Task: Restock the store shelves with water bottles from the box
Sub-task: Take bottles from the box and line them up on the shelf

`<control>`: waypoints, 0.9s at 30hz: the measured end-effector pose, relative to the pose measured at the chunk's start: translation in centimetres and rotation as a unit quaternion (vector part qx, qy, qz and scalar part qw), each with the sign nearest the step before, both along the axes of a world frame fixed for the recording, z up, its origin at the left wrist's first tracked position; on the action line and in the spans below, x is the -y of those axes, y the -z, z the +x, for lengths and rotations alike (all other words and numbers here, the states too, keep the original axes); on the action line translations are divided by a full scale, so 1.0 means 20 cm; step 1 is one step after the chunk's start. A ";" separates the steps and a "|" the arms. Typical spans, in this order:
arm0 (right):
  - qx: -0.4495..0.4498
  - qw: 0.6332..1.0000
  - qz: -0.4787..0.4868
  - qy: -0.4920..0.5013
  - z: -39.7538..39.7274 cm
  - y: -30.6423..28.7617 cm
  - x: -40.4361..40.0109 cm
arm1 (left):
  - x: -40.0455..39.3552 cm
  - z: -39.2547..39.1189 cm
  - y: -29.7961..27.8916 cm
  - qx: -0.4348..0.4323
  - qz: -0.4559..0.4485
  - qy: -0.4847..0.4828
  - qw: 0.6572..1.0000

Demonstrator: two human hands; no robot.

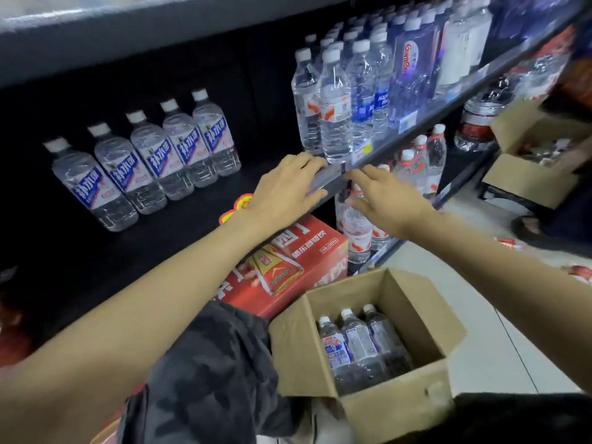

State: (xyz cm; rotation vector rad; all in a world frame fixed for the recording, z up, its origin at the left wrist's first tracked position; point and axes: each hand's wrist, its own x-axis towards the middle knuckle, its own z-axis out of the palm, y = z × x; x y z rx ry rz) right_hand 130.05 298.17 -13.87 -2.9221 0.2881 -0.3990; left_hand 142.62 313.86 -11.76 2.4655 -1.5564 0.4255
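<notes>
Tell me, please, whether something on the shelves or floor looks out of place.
Nothing is clearly spilled or damaged. The five clear plastic bottles with blue labels stand upright in an orderly row. One oddity: red-and-white packs lie loose on the white tiled floor at right.

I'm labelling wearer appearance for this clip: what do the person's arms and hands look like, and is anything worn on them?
Both forearms are bare as far as the frame shows: no sleeves, gloves, watch or rings on the left hand or right hand. A dark camouflage-patterned garment shows below the left forearm.
</notes>
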 end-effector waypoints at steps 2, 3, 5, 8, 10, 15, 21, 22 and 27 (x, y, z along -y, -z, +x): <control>-0.033 0.999 0.015 0.017 -0.12 0.11 -0.01 | 0.02 -0.10 0.13 -0.030 0.022 0.008 0.999; -0.048 0.998 0.020 0.025 -0.17 0.16 -0.01 | 0.03 -0.15 0.21 -0.046 0.034 0.012 0.998; -0.071 0.997 0.028 0.031 -0.25 0.27 -0.01 | 0.03 -0.24 0.37 -0.063 0.061 0.017 0.996; -0.110 0.993 0.042 0.025 -0.35 0.43 -0.02 | 0.02 -0.34 0.59 -0.077 0.113 0.032 0.990; -0.130 0.989 0.059 0.028 -0.39 0.54 -0.03 | 0.02 -0.38 0.73 -0.095 0.160 0.037 0.982; -0.173 0.982 0.075 0.017 -0.41 0.80 -0.07 | 0.00 -0.41 0.98 -0.141 0.235 0.039 0.961; -0.213 0.967 0.140 0.023 -0.36 1.06 -0.07 | 0.02 -0.35 1.18 -0.193 0.325 0.043 0.925; -0.224 0.963 0.151 0.021 -0.35 1.10 -0.08 | 0.03 -0.34 1.21 -0.199 0.344 0.045 0.917; -0.273 0.944 0.182 0.033 -0.28 1.32 -0.09 | 0.13 -0.28 1.33 -0.215 0.459 0.049 0.861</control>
